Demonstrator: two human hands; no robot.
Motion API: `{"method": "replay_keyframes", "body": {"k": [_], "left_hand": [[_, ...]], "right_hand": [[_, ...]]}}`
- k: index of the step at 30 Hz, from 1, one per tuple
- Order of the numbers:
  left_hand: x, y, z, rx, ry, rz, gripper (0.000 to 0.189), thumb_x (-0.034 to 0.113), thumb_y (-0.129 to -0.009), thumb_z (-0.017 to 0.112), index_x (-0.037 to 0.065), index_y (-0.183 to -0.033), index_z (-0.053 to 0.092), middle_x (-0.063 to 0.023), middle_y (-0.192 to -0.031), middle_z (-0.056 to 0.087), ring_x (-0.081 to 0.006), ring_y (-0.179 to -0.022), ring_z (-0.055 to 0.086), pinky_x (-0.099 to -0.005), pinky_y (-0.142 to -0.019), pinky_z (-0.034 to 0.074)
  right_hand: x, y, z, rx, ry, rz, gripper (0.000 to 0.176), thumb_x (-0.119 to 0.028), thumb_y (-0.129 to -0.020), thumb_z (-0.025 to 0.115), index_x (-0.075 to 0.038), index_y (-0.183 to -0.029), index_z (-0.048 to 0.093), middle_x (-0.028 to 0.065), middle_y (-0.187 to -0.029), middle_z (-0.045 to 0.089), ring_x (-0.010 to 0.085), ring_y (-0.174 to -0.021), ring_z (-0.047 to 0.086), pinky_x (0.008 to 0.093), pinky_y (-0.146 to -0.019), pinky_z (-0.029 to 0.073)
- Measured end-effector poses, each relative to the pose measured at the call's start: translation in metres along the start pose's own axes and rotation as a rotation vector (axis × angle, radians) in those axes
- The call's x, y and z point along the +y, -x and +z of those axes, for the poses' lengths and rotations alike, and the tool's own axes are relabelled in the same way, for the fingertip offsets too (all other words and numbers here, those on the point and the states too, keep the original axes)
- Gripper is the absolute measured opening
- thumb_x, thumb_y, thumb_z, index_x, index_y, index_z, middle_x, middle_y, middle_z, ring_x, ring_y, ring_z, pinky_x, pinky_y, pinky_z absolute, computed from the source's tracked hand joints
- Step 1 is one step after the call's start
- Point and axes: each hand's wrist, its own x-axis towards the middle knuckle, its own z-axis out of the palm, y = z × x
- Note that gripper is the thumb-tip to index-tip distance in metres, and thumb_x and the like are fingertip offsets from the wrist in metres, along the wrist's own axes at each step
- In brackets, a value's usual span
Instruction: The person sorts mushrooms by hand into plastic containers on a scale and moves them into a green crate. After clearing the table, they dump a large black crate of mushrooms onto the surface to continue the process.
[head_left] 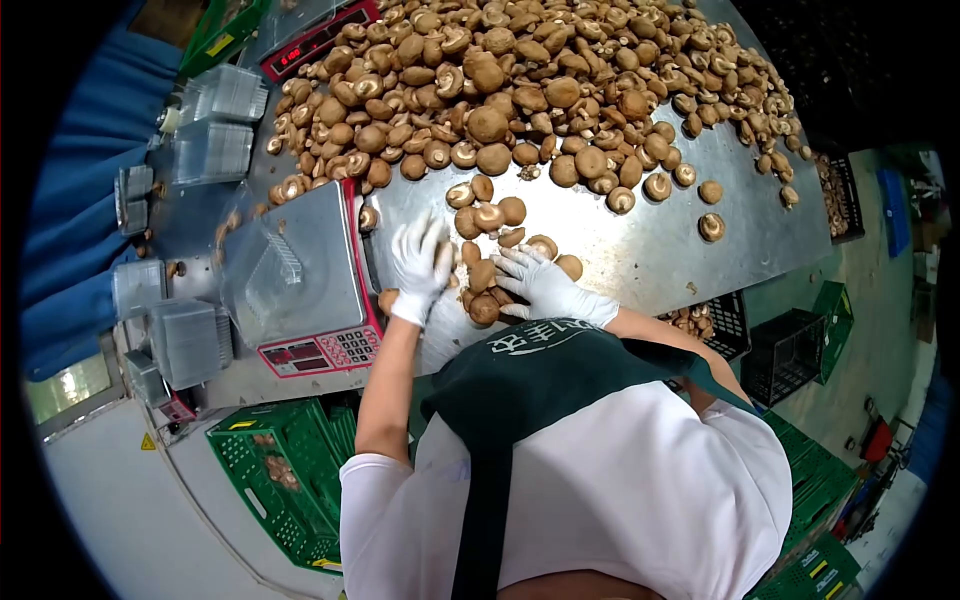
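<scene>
A small group of brown shiitake mushrooms [489, 217] lies on the steel table between my two white-gloved hands. My left hand [420, 262] is at the group's left side, fingers stretched out and slightly blurred, with no mushroom seen in it. On the other side, my right hand [548, 287] rests with fingers spread against the mushrooms nearest my apron; its fingertips touch some of them. Left of my left hand stands a red-edged weighing scale [352, 345] with a clear plastic tray [275, 265] on its platform.
A large heap of shiitake mushrooms [530, 90] covers the table's far side. Stacks of clear plastic trays [212, 150] stand at the left, near a second scale [315, 42]. Green crates [275, 480] sit below the table edge, and black crates [785, 355] stand at the right.
</scene>
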Motion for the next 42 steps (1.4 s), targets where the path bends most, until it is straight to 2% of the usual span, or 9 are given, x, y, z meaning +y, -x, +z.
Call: {"method": "replay_keyframes", "body": {"k": [4, 10, 18, 23, 28, 32, 35, 38, 42], "left_hand": [[-0.016, -0.036, 0.015, -0.065, 0.001, -0.04, 0.043, 0.025, -0.081, 0.064, 0.009, -0.121, 0.055, -0.0138, -0.133, 0.047, -0.0293, -0.116, 0.047, -0.0443, -0.1, 0.031], [0.008, -0.046, 0.015, -0.509, 0.032, 0.017, 0.054, 0.042, -0.075, 0.066, 0.022, -0.124, 0.055, -0.0095, -0.143, 0.037, -0.029, -0.131, 0.035, -0.0574, -0.106, 0.02], [0.0, 0.012, -0.022, -0.317, -0.21, -0.245, 0.038, 0.038, -0.078, 0.065, 0.014, -0.108, 0.062, -0.011, -0.127, 0.05, -0.0304, -0.126, 0.039, -0.0558, -0.105, 0.022], [0.034, 0.043, -0.045, -0.265, -0.243, -0.334, 0.062, 0.038, -0.074, 0.072, 0.012, -0.127, 0.052, -0.0173, -0.139, 0.04, -0.0378, -0.127, 0.037, -0.052, -0.101, 0.031], [0.036, 0.053, -0.045, -0.147, -0.043, -0.441, 0.064, 0.03, -0.071, 0.074, 0.007, -0.126, 0.052, -0.0217, -0.137, 0.04, -0.04, -0.12, 0.044, -0.0437, -0.098, 0.039], [0.035, 0.024, -0.03, -0.156, 0.002, -0.357, 0.06, 0.028, -0.071, 0.074, 0.006, -0.124, 0.054, -0.0214, -0.137, 0.041, -0.0392, -0.122, 0.043, -0.0434, -0.099, 0.038], [0.035, 0.001, -0.004, -0.048, 0.242, -0.365, 0.054, 0.026, -0.076, 0.072, 0.006, -0.123, 0.055, -0.0192, -0.136, 0.044, -0.0362, -0.123, 0.043, -0.0421, -0.101, 0.036], [0.026, -0.017, 0.022, 0.004, 0.349, -0.38, 0.047, 0.024, -0.079, 0.069, 0.005, -0.12, 0.056, -0.0182, -0.136, 0.044, -0.0354, -0.122, 0.044, -0.0415, -0.099, 0.037], [0.006, -0.043, 0.031, 0.121, 0.295, -0.343, 0.031, 0.023, -0.084, 0.064, 0.005, -0.109, 0.062, -0.0163, -0.128, 0.052, -0.0323, -0.112, 0.052, -0.0389, -0.095, 0.039]], "right_hand": [[0.015, -0.002, -0.032, 0.079, -0.157, 0.043, 0.028, -0.026, -0.079, 0.066, -0.005, -0.098, 0.066, 0.009, -0.105, 0.064, 0.028, -0.109, 0.054, 0.0397, -0.094, 0.043], [0.041, -0.012, -0.045, 0.401, -0.021, 0.407, 0.043, -0.025, -0.075, 0.067, -0.008, -0.114, 0.06, 0.0121, -0.122, 0.056, 0.0326, -0.11, 0.052, 0.0412, -0.091, 0.044], [0.031, -0.01, -0.05, 0.154, 0.1, 0.29, 0.042, -0.031, -0.075, 0.068, -0.008, -0.111, 0.062, 0.0118, -0.126, 0.052, 0.0386, -0.12, 0.042, 0.0445, -0.092, 0.043], [0.018, 0.013, -0.058, 0.011, -0.254, 0.312, 0.028, -0.022, -0.077, 0.069, -0.011, -0.102, 0.067, 0.0086, -0.104, 0.065, 0.0275, -0.095, 0.06, 0.0367, -0.085, 0.048], [0.038, 0.001, -0.051, 0.531, -0.199, 0.436, 0.031, -0.013, -0.079, 0.065, -0.003, -0.108, 0.063, 0.0144, -0.106, 0.064, 0.0293, -0.092, 0.06, 0.0362, -0.084, 0.048], [0.025, -0.016, -0.046, 0.05, -0.345, 0.532, 0.041, -0.024, -0.077, 0.065, -0.006, -0.113, 0.061, 0.0189, -0.112, 0.061, 0.0348, -0.095, 0.059, 0.0386, -0.085, 0.049], [0.019, -0.023, -0.034, 0.26, -0.535, 0.426, 0.031, -0.021, -0.079, 0.064, -0.01, -0.108, 0.064, 0.0188, -0.097, 0.064, 0.0352, -0.09, 0.061, 0.0377, -0.082, 0.049], [0.022, -0.044, -0.069, 0.242, -0.307, 0.619, 0.029, -0.018, -0.083, 0.062, -0.008, -0.11, 0.063, 0.0156, -0.094, 0.065, 0.032, -0.085, 0.063, 0.0354, -0.077, 0.052], [0.086, -0.062, -0.038, 0.437, 0.314, 0.438, 0.022, -0.01, -0.084, 0.053, -0.006, -0.103, 0.062, 0.0155, -0.09, 0.064, 0.0317, -0.08, 0.063, 0.0401, -0.067, 0.052]]}}
